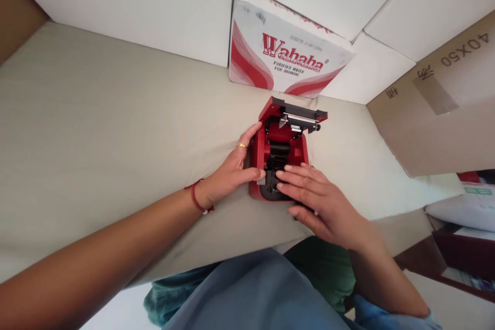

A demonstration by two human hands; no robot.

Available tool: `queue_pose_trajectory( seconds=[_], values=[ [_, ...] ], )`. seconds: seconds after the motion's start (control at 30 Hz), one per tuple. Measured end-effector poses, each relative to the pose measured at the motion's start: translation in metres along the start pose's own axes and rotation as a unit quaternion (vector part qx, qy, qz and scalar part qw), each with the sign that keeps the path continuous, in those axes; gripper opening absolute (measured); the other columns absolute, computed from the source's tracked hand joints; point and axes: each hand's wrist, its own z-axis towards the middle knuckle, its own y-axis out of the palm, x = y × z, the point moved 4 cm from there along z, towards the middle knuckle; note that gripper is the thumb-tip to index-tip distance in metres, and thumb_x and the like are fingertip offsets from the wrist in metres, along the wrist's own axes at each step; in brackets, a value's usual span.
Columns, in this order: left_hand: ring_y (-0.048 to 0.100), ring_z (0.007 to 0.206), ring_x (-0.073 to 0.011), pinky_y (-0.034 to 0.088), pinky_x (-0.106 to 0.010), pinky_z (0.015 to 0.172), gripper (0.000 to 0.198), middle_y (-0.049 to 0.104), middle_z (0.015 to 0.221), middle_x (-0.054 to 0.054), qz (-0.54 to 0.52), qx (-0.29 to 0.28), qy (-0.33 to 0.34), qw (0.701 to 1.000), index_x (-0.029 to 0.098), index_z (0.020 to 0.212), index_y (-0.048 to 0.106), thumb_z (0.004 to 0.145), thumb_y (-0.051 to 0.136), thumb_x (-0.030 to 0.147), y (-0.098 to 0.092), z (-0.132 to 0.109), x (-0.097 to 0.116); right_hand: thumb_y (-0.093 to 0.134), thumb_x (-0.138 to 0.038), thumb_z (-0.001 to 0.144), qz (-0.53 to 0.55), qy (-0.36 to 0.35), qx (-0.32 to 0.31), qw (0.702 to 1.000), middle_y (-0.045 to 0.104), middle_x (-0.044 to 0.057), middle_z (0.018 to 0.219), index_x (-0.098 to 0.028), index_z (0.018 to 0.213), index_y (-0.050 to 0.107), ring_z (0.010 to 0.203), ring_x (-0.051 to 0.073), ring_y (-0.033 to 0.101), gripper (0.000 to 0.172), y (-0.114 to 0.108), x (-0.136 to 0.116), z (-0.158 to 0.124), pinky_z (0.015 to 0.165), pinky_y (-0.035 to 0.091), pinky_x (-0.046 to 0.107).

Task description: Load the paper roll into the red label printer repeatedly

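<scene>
A red and black device stands on a pale covered surface, its hinged lid raised. Black rollers and metal parts show inside the body and under the lid. My left hand grips the device's left side, fingers along its outer wall and thumb on the front left rim by a small grey piece. Over the front right part lies my right hand, fingers spread, fingertips touching the black front section. It holds nothing that I can see, and it hides the device's front right corner.
Behind the device stands a white and red Wahaha carton among plain white boxes. A large brown carton is at the right. Shelves with items show at the lower right.
</scene>
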Motion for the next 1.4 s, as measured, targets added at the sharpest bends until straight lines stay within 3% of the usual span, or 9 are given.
queue_pose_trajectory(
  seconds=[0.27,0.4,0.47,0.57,0.77,0.9,1.0,1.17,1.4],
  values=[
    [0.033,0.185,-0.0434,0.030,-0.071,0.152,0.096,0.028,0.201,-0.013,0.157,0.042,0.075,0.984,0.038,0.191,0.026,0.111,0.074,0.059,-0.002,-0.009,0.011,0.062,-0.030,0.122,-0.079,-0.008,0.077,0.994,0.078,0.011,0.168,-0.025,0.180,0.053,0.171,0.021,0.061,0.059,0.035,-0.004,-0.040,0.153,0.032,0.051],
    [0.052,0.173,-0.0427,0.040,-0.071,0.146,0.079,0.057,0.183,-0.012,0.376,0.122,0.239,0.887,0.039,0.184,0.045,0.110,0.074,0.039,0.014,-0.029,0.047,0.061,-0.035,0.122,-0.067,-0.005,0.083,0.994,0.077,0.012,0.169,-0.027,0.188,0.043,0.169,0.025,0.063,0.068,0.037,-0.005,-0.038,0.153,0.033,0.058],
    [0.071,0.153,-0.0360,0.053,-0.060,0.137,0.074,0.080,0.155,-0.010,0.439,0.101,0.330,0.830,0.036,0.179,0.055,0.107,0.072,0.028,0.032,-0.042,0.061,0.060,-0.042,0.123,-0.040,-0.013,0.087,0.995,0.078,0.012,0.167,-0.028,0.191,0.036,0.168,0.026,0.065,0.073,0.034,-0.008,-0.039,0.153,0.032,0.059],
    [0.082,0.129,-0.0252,0.054,-0.043,0.132,0.068,0.091,0.124,-0.006,0.499,0.036,0.389,0.774,0.021,0.173,0.063,0.105,0.070,0.020,0.059,-0.053,0.067,0.057,-0.051,0.124,0.039,0.013,0.131,0.991,0.083,0.010,0.162,-0.032,0.189,0.042,0.157,0.027,0.075,0.069,0.021,-0.004,-0.041,0.151,0.039,0.058],
    [0.085,0.115,-0.0219,0.058,-0.040,0.125,0.065,0.092,0.115,0.000,0.544,0.043,0.356,0.758,0.028,0.165,0.071,0.102,0.076,0.012,0.073,-0.053,0.065,0.047,-0.056,0.126,0.129,0.208,0.371,0.896,0.081,0.014,0.163,-0.032,0.169,0.067,0.151,0.033,0.079,0.053,-0.012,0.074,-0.011,0.136,0.059,0.062],
    [0.084,0.115,-0.0216,0.054,-0.040,0.132,0.042,0.092,0.111,-0.003,0.552,0.042,0.371,0.746,0.021,0.142,0.081,0.102,0.077,0.010,0.072,-0.053,0.065,0.041,-0.071,0.124,0.201,0.175,0.342,0.901,0.076,0.013,0.169,-0.029,0.167,0.069,0.160,0.031,0.073,0.066,-0.014,0.115,0.043,0.140,0.054,0.058],
    [0.084,0.118,-0.0211,0.053,-0.039,0.133,0.045,0.092,0.111,-0.002,0.555,0.044,0.372,0.743,0.024,0.144,0.081,0.102,0.078,0.010,0.070,-0.054,0.064,0.032,-0.078,0.123,0.202,0.190,0.304,0.912,0.087,0.010,0.152,-0.029,0.154,0.080,0.148,0.030,0.080,0.075,-0.012,0.112,0.058,0.132,0.061,0.056],
    [0.085,0.118,-0.0206,0.056,-0.039,0.131,0.059,0.093,0.115,0.001,0.566,0.050,0.368,0.736,0.034,0.157,0.076,0.102,0.078,0.011,0.068,-0.057,0.058,0.040,-0.079,0.122,0.143,0.192,0.305,0.922,0.093,0.006,0.136,-0.033,0.122,0.094,0.142,0.032,0.084,0.071,-0.011,0.074,0.028,0.137,0.055,0.061],
    [0.084,0.116,-0.0203,0.054,-0.038,0.132,0.065,0.092,0.114,0.003,0.556,0.063,0.367,0.743,0.037,0.159,0.076,0.099,0.081,0.011,0.066,-0.058,0.053,0.043,-0.058,0.125,0.069,0.134,0.217,0.964,0.090,0.007,0.147,-0.036,0.139,0.091,0.153,0.031,0.078,0.054,0.015,0.057,-0.012,0.143,0.049,0.065]
  ],
)
